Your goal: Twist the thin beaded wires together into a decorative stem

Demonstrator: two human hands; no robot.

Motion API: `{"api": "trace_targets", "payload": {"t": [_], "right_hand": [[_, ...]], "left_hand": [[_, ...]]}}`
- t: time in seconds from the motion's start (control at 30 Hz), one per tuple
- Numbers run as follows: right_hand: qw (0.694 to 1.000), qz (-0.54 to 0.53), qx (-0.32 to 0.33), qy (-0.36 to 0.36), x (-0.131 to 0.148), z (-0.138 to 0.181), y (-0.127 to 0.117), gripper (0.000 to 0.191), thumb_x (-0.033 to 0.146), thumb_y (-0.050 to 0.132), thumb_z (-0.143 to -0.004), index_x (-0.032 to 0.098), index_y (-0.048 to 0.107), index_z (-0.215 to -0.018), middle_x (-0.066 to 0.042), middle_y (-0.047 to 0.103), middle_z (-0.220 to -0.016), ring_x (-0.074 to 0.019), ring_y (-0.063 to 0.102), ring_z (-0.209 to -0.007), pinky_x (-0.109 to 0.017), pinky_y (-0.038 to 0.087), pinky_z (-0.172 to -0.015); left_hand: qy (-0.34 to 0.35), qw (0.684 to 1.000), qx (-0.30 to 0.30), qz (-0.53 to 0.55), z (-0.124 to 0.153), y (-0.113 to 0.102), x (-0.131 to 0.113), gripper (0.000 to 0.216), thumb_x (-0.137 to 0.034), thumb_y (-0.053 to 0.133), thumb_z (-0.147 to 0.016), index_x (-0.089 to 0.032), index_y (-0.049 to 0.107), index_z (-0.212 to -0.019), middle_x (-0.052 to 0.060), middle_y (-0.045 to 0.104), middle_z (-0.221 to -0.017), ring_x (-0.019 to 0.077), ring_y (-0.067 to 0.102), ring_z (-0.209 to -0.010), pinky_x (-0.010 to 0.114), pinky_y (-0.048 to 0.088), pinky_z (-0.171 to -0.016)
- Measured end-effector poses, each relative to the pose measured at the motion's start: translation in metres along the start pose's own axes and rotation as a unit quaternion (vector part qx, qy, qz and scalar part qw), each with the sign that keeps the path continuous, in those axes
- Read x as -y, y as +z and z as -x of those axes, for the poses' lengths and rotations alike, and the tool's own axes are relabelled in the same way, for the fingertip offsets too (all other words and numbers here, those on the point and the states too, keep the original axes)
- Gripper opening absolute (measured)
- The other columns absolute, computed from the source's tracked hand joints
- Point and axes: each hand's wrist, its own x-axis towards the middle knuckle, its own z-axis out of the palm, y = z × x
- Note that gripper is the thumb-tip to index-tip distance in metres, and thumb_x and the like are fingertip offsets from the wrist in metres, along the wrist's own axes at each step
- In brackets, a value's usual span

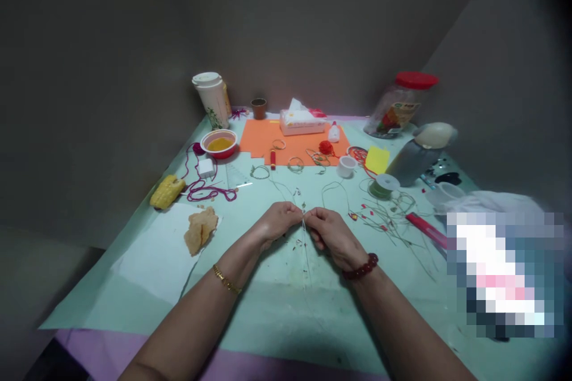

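Note:
My left hand (282, 218) and my right hand (328, 227) meet over the middle of the table. Fingertips of both are pinched on a thin pale cord (304, 250), which hangs down toward the table's front. A small greenish bit of the work (304, 205) sticks up just beyond the fingertips; its detail is too small to make out. Tiny dark scraps (298, 244) lie beneath the hands. Past them, thin green cord bracelets (295, 165) rest on and near an orange sheet (257, 137).
Right of my hands are loose cords (379, 220), a thread spool (383, 186), a red cutter (426, 231) and a dark bottle (409, 158). On the left are a bowl (218, 143), purple cord (210, 193), corn (167, 191) and flat brown food (201, 229). A tissue box (302, 123) stands behind.

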Motion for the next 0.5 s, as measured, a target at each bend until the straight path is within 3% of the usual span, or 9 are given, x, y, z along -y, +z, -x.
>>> {"api": "trace_targets", "payload": {"t": [0.13, 0.5], "right_hand": [[1.000, 0.000, 0.028, 0.004, 0.0008, 0.0016, -0.0030, 0.015, 0.026, 0.054, -0.075, 0.018, 0.048, -0.065, 0.007, 0.045, -0.042, -0.0039, 0.034, -0.032, -0.017, 0.026, -0.034], [1.000, 0.006, 0.013, -0.004, 0.0005, 0.0001, -0.0008, 0.017, 0.025, 0.055, -0.074, 0.018, 0.045, -0.061, 0.008, 0.042, -0.042, -0.0032, 0.033, -0.033, -0.017, 0.024, -0.035]], "left_hand": [[-0.003, 1.000, 0.005, 0.004, -0.0002, -0.0012, -0.0007, 0.015, -0.029, 0.058, -0.073, -0.015, 0.052, -0.074, -0.008, 0.038, -0.052, 0.0047, 0.026, -0.044, 0.022, 0.018, -0.044], [-0.008, 1.000, 0.019, 0.023, 0.0009, -0.0022, -0.0040, 0.017, -0.030, 0.060, -0.075, -0.017, 0.051, -0.078, -0.008, 0.036, -0.053, 0.0042, 0.024, -0.042, 0.025, 0.014, -0.045]]}}
